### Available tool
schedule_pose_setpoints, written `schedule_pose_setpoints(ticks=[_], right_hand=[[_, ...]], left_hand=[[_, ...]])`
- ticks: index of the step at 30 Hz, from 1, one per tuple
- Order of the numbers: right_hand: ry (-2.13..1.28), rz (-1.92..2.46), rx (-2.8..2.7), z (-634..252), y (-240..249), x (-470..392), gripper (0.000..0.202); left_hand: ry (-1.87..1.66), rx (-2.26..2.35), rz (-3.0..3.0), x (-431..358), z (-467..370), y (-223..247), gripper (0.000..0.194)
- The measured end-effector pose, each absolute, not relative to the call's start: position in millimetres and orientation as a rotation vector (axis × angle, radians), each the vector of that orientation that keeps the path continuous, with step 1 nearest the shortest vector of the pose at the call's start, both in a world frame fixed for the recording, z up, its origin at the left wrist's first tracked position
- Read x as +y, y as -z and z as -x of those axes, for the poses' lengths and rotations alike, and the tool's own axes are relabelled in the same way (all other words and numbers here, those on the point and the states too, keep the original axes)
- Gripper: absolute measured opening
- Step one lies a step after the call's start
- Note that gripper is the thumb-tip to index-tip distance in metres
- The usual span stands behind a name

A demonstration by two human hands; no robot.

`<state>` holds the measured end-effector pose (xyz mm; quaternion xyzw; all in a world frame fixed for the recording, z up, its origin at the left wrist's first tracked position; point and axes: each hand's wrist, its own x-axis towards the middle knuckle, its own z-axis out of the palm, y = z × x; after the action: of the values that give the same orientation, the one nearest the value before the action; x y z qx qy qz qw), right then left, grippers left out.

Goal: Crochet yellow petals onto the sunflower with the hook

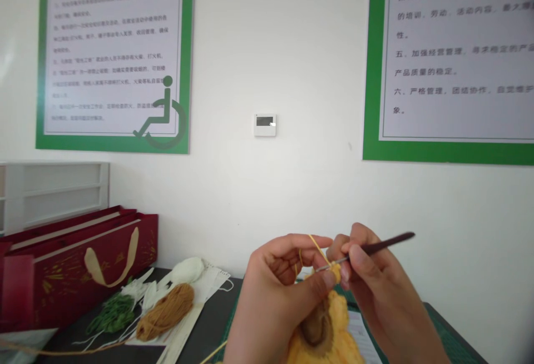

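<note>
My left hand [277, 291] pinches the edge of a yellow crochet piece [341, 322] with a brown centre. Yellow yarn [320, 250] runs over its raised index finger. In my right hand [371, 275] is a crochet hook [386, 242] with a dark handle, held between thumb and fingers. The hook's metal shaft points left and meets the yellow stitches beside my left thumb. Both hands are close together above the table. My fingers hide part of the work, and its lower edge runs out of view.
On the dark table [208, 319] at left lie a brown yarn skein [167, 311], green yarn [112, 314] and white yarn [187, 270]. Red gift bags [92, 269] stand behind them. A green cutting mat [448, 342] lies under my hands. The wall [233, 197] rises just beyond.
</note>
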<state>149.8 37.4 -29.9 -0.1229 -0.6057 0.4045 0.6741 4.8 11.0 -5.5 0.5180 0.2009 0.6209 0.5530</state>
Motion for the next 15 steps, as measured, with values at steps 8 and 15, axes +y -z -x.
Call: schedule_pose_setpoints(ticks=[8, 15], right_hand=[[0.382, 0.261, -1.659, -159.5, 37.6, 38.3, 0.035], [0.221, 0.049, -1.479, -153.6, 40.6, 39.4, 0.02]], left_hand=[[-1.654, 0.553, -1.172, 8.1, -13.9, 9.9, 0.035], [-1.19, 0.323, -1.069, 11.9, -5.9, 9.5, 0.043]])
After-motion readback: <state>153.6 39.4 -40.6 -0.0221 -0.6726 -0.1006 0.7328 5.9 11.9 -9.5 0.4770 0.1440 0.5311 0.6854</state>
